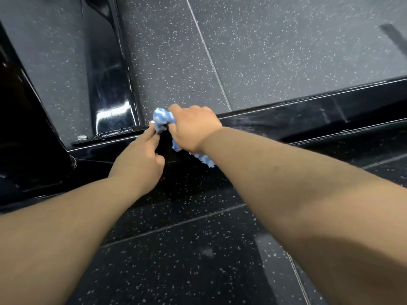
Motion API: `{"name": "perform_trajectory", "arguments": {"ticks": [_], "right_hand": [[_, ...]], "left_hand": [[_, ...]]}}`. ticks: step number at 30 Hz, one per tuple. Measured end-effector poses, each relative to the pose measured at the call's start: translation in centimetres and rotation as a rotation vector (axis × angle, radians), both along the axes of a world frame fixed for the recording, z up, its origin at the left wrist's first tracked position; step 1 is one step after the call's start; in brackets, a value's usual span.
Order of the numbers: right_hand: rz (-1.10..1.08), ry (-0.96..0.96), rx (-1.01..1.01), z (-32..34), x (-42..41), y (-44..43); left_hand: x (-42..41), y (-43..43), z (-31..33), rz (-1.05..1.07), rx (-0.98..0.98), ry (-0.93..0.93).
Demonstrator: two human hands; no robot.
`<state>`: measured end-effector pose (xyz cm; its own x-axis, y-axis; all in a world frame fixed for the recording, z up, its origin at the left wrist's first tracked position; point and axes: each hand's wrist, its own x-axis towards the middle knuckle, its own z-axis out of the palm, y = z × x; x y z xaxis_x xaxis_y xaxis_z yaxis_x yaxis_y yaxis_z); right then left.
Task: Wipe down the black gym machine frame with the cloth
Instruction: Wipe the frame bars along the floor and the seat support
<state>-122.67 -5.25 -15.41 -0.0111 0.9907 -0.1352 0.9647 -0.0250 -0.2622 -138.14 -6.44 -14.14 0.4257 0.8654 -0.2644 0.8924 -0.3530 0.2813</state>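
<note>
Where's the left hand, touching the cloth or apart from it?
Touching. The head view shows the left hand with fingertips against the bunched cloth, which the right hand grips.

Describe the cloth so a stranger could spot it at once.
Find the glossy black frame bar lying across the speckled floor. Midway along it the right hand grips the cloth against it. It is the only blue-and-white thing among black and grey.
</note>
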Motion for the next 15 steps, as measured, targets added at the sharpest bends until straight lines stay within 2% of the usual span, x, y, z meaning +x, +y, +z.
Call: {"name": "perform_trajectory", "arguments": {"ticks": [3, 9, 11, 15], "right_hand": [[-0.014, -0.032, -0.044, -0.2, 0.6, 0.5], [-0.359, -0.291, -0.128, 0.0, 8.7, -1.4], [-0.324, -0.298, -0.139, -0.1, 8.5, -1.3], [-0.111, -0.126, -0.038, -0.5, 3.5, -0.2]], "left_hand": [[-0.4, 0.0, -0.1, -0.02, -0.029, 0.03], [-1.0, 0.9, 0.4, -0.09, -0.064, 0.063], [-1.0, 0.7, 0.4, -0.08, -0.072, 0.069], [-0.4, 0.2, 0.1, -0.04, -0.114, 0.047]]}}
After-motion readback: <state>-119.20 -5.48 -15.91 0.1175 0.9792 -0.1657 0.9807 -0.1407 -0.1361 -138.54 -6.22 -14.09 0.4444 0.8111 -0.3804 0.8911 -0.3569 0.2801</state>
